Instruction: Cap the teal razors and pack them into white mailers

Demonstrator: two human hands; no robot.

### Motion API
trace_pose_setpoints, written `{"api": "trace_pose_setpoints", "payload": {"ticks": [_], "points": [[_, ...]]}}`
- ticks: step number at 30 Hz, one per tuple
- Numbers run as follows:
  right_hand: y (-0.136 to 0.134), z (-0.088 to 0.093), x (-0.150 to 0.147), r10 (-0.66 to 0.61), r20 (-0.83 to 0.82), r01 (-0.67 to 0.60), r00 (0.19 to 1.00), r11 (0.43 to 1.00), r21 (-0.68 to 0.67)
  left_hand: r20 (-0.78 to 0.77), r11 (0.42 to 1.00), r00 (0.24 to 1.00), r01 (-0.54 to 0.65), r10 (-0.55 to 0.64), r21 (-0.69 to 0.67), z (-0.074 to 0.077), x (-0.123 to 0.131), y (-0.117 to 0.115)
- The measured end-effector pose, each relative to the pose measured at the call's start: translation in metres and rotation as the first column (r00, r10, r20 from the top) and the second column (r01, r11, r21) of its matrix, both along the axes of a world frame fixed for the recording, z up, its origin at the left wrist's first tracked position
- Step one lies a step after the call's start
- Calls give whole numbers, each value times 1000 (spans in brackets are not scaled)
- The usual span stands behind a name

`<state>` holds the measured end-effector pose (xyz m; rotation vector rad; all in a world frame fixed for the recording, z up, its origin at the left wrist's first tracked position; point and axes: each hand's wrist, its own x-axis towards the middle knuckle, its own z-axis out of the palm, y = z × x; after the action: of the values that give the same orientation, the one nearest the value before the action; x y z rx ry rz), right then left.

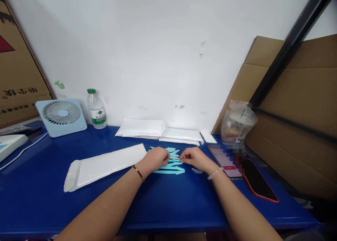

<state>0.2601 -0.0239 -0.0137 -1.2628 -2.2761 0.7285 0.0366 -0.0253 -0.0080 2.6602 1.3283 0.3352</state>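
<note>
Several light blue arrow-shaped strips [171, 168] lie in a loose pile in the middle of the blue table [168, 202]. My left hand [156, 158] rests on the pile's left side with fingers curled and pinched together. My right hand [193, 157] is at the pile's right side, fingertips pinched too. Both hands meet on a small pale strip [176, 157] held between them, just above the pile. A long white padded envelope [105, 166] lies flat to the left of my left hand.
Stacks of white padded envelopes [160, 131] sit by the wall. A small blue fan [61, 116] and a water bottle [96, 109] stand at the back left. Right of my hands lie two phones [259, 181] and a bagged drink cup [237, 123]. Cardboard sheets [297, 104] lean at right.
</note>
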Motion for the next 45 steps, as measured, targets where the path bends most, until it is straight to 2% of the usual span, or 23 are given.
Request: {"api": "trace_pose_setpoints", "payload": {"ticks": [6,8,11,13,15,18,20,23,26,29,32,34,37,45], "points": [[-2,0,-7,51,-34,-51,998,999,11,14,999,999,39,-38,-19,1,0,-2],[-4,7,0,15,-42,-14,999,1000,19,57,1000,998,13,-13,8,3,-2,-2],[-8,21,19,-103,13,102,995,993,53,135,999,991,-9,4,33,5,-6,-2],[-11,28,32,-134,90,134,987,991,5,122,1000,992,18,-15,-20,6,-8,-1],[-13,30,41,-113,174,126,978,990,-69,82,995,996,40,-32,-96,6,-9,-1],[-13,25,42,-56,256,95,965,985,-143,47,984,999,25,-16,-179,7,-6,-3],[-12,20,36,-35,262,74,964,987,-141,26,980,999,-20,26,-200,10,-4,-6],[-11,14,23,-21,185,41,983,994,-102,-1,975,997,-70,72,-213,15,-1,-12],[-9,11,14,-41,-51,34,998,990,-137,16,966,997,-64,70,-251,16,-2,-14],[-5,11,11,-120,-330,50,936,976,-212,116,953,990,-44,82,-299,13,-6,-10],[-3,13,14,-205,-502,57,840,954,-294,246,942,964,-17,105,-335,9,-10,-5],[-3,15,17,-234,-525,56,818,942,-332,306,937,945,0,114,-349,8,-12,-2],[-5,18,19,-219,-485,56,847,943,-328,354,928,928,21,120,-371,9,-14,0],[-9,19,9,-172,-492,14,854,951,-308,373,909,917,28,142,-415,12,-14,1]]}}
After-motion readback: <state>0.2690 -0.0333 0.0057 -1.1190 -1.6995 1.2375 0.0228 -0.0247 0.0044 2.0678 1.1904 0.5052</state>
